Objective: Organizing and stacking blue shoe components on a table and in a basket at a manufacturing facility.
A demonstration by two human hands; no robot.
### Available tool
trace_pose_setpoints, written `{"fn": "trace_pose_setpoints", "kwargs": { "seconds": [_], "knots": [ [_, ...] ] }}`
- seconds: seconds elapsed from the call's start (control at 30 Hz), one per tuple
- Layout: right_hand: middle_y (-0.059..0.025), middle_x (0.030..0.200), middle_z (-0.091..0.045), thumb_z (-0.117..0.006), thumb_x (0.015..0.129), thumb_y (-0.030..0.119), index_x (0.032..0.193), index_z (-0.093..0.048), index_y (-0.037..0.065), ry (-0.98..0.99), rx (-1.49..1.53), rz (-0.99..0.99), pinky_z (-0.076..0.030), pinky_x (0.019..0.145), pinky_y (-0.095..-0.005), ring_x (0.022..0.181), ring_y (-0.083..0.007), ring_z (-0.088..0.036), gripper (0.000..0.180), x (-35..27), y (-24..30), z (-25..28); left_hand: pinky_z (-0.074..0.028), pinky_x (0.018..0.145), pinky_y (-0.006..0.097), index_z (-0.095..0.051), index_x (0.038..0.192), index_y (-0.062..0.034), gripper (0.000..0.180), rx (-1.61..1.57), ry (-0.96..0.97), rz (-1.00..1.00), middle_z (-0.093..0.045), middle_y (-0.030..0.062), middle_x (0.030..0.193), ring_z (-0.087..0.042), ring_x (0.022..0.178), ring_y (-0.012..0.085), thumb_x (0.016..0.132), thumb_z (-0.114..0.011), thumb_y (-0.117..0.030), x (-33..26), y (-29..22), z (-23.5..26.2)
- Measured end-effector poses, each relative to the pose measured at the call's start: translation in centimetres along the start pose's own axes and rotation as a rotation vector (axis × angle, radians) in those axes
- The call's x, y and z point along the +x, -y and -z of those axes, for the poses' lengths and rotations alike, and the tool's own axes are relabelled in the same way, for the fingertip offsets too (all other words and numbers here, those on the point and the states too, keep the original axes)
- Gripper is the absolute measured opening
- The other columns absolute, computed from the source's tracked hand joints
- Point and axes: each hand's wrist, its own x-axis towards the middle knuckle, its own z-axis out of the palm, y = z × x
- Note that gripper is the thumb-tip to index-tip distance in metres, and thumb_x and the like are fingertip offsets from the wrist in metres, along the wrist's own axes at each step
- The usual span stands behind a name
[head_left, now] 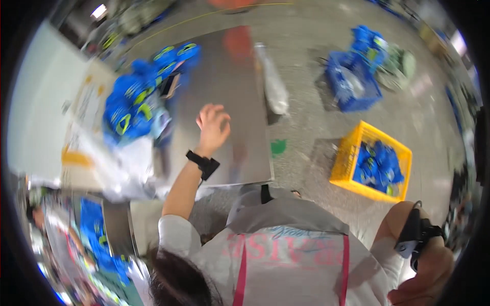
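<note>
Hair (178, 283) nearest; left hand (214, 130) loosely spread, empty, over the surface (224, 76) (right hand (426, 275), I can't tell). Partway, I'd judge: blue bundles (377, 166) in yellow crate (346, 159), blue pile (122, 97) at far left.

Printed in pink capitals (279, 248) and blurred blue script (286, 231) across the pale shirt (293, 285), by the near edge of the metal table (209, 81).

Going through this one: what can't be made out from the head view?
All in the head view:
Right hand: crowded against the lower-right rim; whether it holds anything can't be told.
Blue pile, left of the left hand: blurred and overlapping, so no sure count.
Yellow crate: blue items hide its bottom.
Blue crate: pale contents too blurred to identify.
</note>
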Motion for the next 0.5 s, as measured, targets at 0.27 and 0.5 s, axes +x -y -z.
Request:
{"fn": "trace_pose_setpoints", "kwargs": {
  "seconds": [0.27,0.5],
  "knots": [
    [-0.0034,0.065,-0.053,-0.039,0.081,0.004,0.077,-0.046,0.012,-0.013,-0.267,-0.291,-0.036,0.040,-0.0240,0.045,-0.0140,-0.050,0.012,-3.3,9.3,1.5,-0.030,0.089,0.060,-0.059,0.100,-0.0149,0.035,0.019,0.507,-0.065,-0.035,0.0119,0.133,-0.024,0.127,0.0385,0.068,-0.066,-0.028,-1.6,-5.6,-17.5],
    [-0.0013,0.057,-0.048,-0.040,0.077,0.001,0.068,-0.048,0.007,-0.080,-0.571,-0.428,-0.032,0.038,-0.0227,0.042,-0.0124,-0.048,0.014,-6.9,17.6,5.5,-0.031,0.091,0.064,-0.035,0.133,-0.0240,0.062,0.512,0.735,0.255,-0.009,0.0172,0.147,-0.010,0.134,0.0401,0.077,-0.054,-0.040,-3.3,-6.3,-18.9]
  ]
}}
